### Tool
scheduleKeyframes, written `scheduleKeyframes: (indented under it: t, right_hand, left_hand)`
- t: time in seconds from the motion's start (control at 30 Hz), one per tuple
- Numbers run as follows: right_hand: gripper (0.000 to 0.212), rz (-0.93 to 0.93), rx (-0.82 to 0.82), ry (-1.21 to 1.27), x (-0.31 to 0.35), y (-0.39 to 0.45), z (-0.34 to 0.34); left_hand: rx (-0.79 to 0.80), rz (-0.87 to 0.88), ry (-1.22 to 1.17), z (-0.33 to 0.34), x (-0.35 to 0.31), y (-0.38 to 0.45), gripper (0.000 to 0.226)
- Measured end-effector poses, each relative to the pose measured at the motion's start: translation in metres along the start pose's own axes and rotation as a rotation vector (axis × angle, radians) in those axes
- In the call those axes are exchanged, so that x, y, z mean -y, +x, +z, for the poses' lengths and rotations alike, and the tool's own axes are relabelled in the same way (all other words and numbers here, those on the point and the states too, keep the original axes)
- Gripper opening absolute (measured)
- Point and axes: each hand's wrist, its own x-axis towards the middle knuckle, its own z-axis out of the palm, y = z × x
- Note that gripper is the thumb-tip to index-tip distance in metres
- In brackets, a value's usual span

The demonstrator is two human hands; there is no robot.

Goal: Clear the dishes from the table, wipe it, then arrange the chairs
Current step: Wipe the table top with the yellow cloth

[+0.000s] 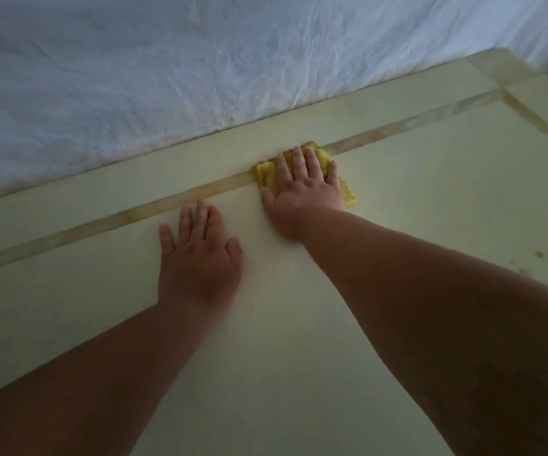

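A cream table top (pixel 414 179) with a tan inlaid border strip fills the view. My right hand (pixel 302 195) lies flat, palm down, on a folded yellow cloth (pixel 323 158) that sits across the border strip near the table's far edge; the cloth shows around the fingers and at the right of the hand. My left hand (pixel 200 258) rests flat on the bare table, fingers spread, just left of and nearer than the right hand, holding nothing. No dishes or chairs are in view.
A wrinkled white sheet (pixel 134 93) hangs right behind the table's far edge. A few small yellowish crumbs or stains (pixel 539 255) lie on the table at the right. The table's far right corner (pixel 509 70) is visible.
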Motion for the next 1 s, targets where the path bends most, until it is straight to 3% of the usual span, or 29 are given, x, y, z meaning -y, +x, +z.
scheduleKeyframes:
  t: [0.17, 0.4, 0.6, 0.73, 1.0]
  right_hand:
    - [0.085, 0.054, -0.004, 0.004, -0.022, -0.080, 0.013]
    - [0.084, 0.156, -0.010, -0.003, -0.052, -0.244, 0.038]
    - [0.083, 0.254, 0.051, 0.011, -0.064, -0.377, 0.053]
    - [0.083, 0.316, 0.099, 0.022, -0.071, -0.456, 0.061]
    - [0.085, 0.457, 0.250, 0.058, -0.082, -0.540, 0.057]
  left_hand:
    - [0.048, -0.023, -0.028, -0.010, -0.005, -0.001, 0.074]
    - [0.100, -0.028, 0.190, -0.021, -0.015, -0.020, 0.067]
    - [0.173, 0.192, 0.208, -0.033, -0.060, -0.121, 0.071]
    - [0.237, 0.233, 0.088, -0.031, -0.084, -0.194, 0.074]
    - [0.229, 0.361, -0.067, -0.040, -0.112, -0.286, 0.071]
